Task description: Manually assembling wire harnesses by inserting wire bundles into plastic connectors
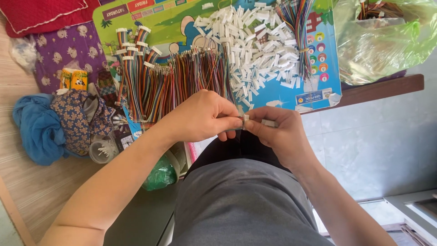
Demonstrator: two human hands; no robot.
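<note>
green plastic bag (387,41), top right

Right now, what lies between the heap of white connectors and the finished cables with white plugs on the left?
In the head view, a row of loose multicoloured wires lies between the white connectors and finished cables.

I am seeing a small white plastic connector housing (246,117) sitting pinched between the fingertips of my left hand (205,116) and my right hand (277,132), just above my lap. It is lying roughly level, its short body mostly hidden by my fingers. A short bundle of thin coloured wires (233,120) is running into it from the left hand's side, gripped close to the housing. A second white piece (269,123) is showing under my right fingers; I cannot tell its exact shape.
</note>
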